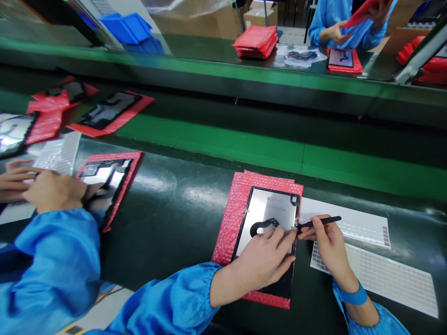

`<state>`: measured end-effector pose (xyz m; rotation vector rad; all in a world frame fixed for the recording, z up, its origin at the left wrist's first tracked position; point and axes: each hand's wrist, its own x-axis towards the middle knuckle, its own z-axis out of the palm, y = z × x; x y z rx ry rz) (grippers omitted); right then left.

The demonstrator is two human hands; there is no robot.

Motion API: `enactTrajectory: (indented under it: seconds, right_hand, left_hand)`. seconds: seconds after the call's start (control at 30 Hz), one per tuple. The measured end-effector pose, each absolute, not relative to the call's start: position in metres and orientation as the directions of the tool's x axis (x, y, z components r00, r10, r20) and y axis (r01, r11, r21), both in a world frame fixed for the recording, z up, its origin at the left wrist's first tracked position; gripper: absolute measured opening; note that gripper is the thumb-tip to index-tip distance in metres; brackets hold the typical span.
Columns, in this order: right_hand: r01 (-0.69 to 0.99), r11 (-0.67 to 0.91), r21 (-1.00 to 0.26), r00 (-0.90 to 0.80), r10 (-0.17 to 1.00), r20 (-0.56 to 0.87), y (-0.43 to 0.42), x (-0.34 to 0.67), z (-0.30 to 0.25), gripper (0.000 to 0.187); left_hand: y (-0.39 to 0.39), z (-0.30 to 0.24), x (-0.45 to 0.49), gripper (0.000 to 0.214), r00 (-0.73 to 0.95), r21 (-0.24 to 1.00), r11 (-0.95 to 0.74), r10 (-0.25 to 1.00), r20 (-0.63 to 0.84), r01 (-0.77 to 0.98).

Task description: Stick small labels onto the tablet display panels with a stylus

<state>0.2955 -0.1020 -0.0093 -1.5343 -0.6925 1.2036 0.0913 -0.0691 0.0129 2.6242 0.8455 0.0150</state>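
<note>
A display panel with a silver back, black edges and a curled black flex cable lies on red bubble-wrap bags. My left hand rests on the panel, fingers stretched toward its right edge, thumb apart from the index finger. Beside that edge my right hand is closed around black tweezers. Their tip meets the panel edge at my left fingertips, and what lies there is too small to make out. White sticker sheets lie by my right hand, a gridded sheet nearer me.
On the left, a co-worker's hands are over another panel on red wrap. More wrapped panels lie beyond. A raised green-edged ledge runs behind, holding a red bag stack. Across it another person handles a red bag.
</note>
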Motion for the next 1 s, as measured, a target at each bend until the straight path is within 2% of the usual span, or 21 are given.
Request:
enactTrajectory:
  seconds: [0.77,1.0]
  right_hand:
    - [-0.098,-0.308,-0.946,0.327,0.888,-0.323,-0.1041,0.2967,-0.0131,0.047]
    - [-0.172,-0.292,-0.941,0.38,0.862,-0.337,-0.1008,0.2958,-0.01,0.053]
  left_hand:
    - [-0.0684,0.0152,0.0948,0.061,0.815,0.333,-0.747,0.558,-0.154,0.575]
    - [-0.0679,0.0201,0.0953,0.058,0.813,0.361,-0.732,0.554,-0.178,0.578]
